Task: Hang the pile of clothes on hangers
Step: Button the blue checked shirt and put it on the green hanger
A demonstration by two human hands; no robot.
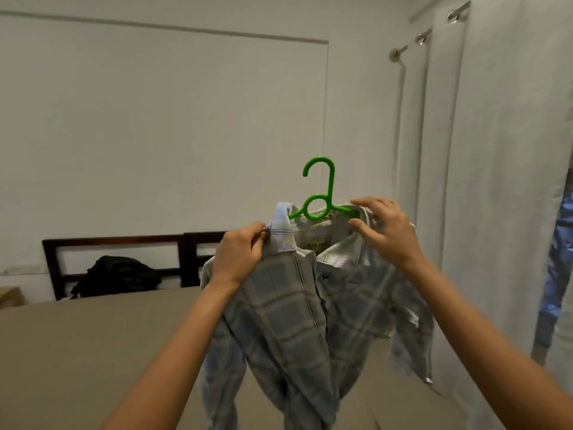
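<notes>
I hold a grey-blue plaid shirt [288,311] up in front of me, above the bed. A green plastic hanger [322,193] sits inside its neck, hook standing upright above the collar. My left hand [238,259] pinches the left side of the collar, which stands up. My right hand [384,231] grips the right side of the collar over the hanger's right arm, thumb underneath and fingers on top. The shirt front hangs open, and its sleeves dangle below.
A bed with a tan sheet [93,352] fills the lower view. A dark garment heap [117,274] lies against the dark wooden headboard [124,243]. White curtains [496,181] hang on a rod at the right. A cardboard box [9,296] sits far left.
</notes>
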